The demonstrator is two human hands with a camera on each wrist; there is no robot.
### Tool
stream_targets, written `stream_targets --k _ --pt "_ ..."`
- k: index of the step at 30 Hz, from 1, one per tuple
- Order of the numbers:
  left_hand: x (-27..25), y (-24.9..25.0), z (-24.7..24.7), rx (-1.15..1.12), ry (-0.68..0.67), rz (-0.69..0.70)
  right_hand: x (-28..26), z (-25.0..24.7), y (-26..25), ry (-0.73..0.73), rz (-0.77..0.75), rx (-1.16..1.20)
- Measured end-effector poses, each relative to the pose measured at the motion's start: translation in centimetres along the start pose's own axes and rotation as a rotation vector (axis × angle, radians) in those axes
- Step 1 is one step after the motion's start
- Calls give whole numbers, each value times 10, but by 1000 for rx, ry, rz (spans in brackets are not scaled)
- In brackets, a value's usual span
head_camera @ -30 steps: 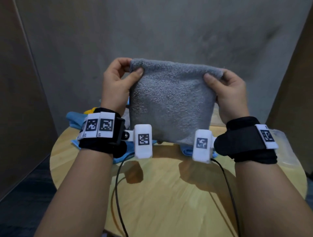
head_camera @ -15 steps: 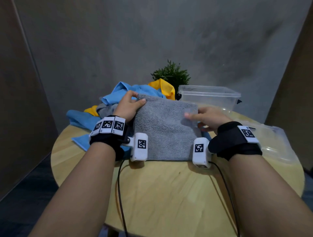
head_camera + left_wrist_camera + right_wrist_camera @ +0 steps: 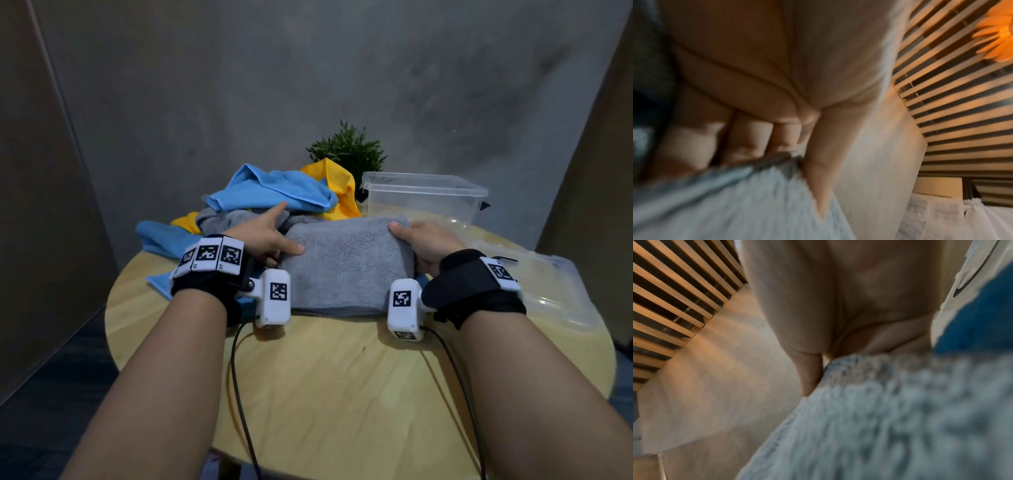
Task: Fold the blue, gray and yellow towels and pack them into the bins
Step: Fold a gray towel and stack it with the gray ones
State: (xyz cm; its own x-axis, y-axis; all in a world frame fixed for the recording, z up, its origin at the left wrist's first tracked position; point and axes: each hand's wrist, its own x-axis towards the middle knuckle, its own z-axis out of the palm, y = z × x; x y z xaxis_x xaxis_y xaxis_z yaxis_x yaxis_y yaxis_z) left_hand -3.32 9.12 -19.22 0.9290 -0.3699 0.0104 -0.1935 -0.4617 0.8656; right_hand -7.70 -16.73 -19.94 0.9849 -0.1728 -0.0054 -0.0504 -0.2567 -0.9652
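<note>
A folded gray towel (image 3: pixel 346 263) lies on the round wooden table (image 3: pixel 342 394) in front of me. My left hand (image 3: pixel 270 241) holds its left edge, thumb on top and index finger pointing forward. The left wrist view shows the towel (image 3: pixel 735 203) pinched between thumb and curled fingers (image 3: pixel 748 134). My right hand (image 3: pixel 423 245) grips the right edge, thumb on top and fingers hidden behind the cloth (image 3: pixel 879 418). Behind it sits a loose pile of blue towels (image 3: pixel 274 192), a yellow towel (image 3: pixel 339 185) and another gray one (image 3: pixel 222 219).
A clear plastic bin (image 3: pixel 424 195) stands at the back right, and a second clear container (image 3: pixel 548 291) lies at the right edge. A small green plant (image 3: pixel 346 150) is behind the pile. Black cables (image 3: pixel 236 377) trail from my wrists across the near table.
The gray towel came down from being held up in the air onto the table. It now lies shorter and thicker, and both hands have shifted to its side edges.
</note>
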Motion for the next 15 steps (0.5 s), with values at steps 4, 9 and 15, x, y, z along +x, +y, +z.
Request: stream_targets --k 4,9,15 --pt "1 0 0 -198 181 136 -3 -5 1 -246 -10 9" --pt "2 3 -7 -240 345 265 -4 -11 -7 -88 -102 163" --pt "0 19 -5 -369 517 443 -14 -9 -26 -51 -355 387"
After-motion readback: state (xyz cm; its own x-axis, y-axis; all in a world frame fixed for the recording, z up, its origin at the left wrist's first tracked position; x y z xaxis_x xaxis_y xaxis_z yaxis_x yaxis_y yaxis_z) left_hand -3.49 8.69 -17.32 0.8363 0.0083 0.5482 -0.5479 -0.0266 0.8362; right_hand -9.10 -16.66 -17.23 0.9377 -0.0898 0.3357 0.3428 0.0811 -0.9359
